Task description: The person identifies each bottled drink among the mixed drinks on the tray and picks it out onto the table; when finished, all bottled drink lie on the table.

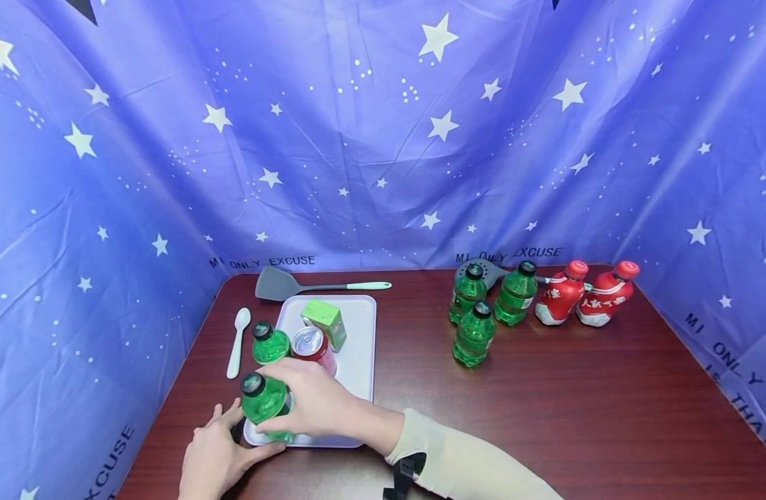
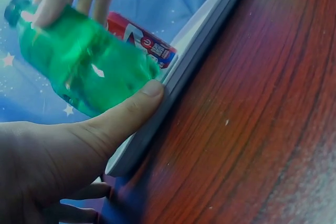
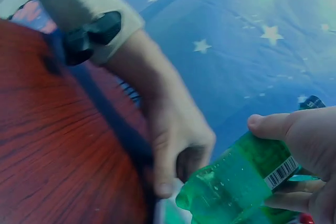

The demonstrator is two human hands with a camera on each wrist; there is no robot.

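Observation:
My right hand (image 1: 317, 403) grips a green plastic bottle (image 1: 262, 403) with a black cap, over the front left corner of the white tray (image 1: 360, 347). In the right wrist view a barcode shows on that bottle (image 3: 231, 187). My left hand (image 1: 214, 451) rests at the same corner, its thumb along the tray's front rim and its fingers at the left side. In the left wrist view the thumb (image 2: 126, 114) lies close to the bottle's base. Behind the held bottle stand another green bottle (image 1: 271, 346), a red can (image 1: 317, 351) and a green carton (image 1: 326, 323).
A white spoon (image 1: 238, 344) lies left of the tray, and a grey spatula (image 1: 282, 285) behind it. Several green bottles (image 1: 473, 337) and two red bottles (image 1: 560, 295) stand at the back right, partly covering a grey slotted utensil (image 1: 476, 271). Starry cloth (image 1: 383, 173) surrounds the table.

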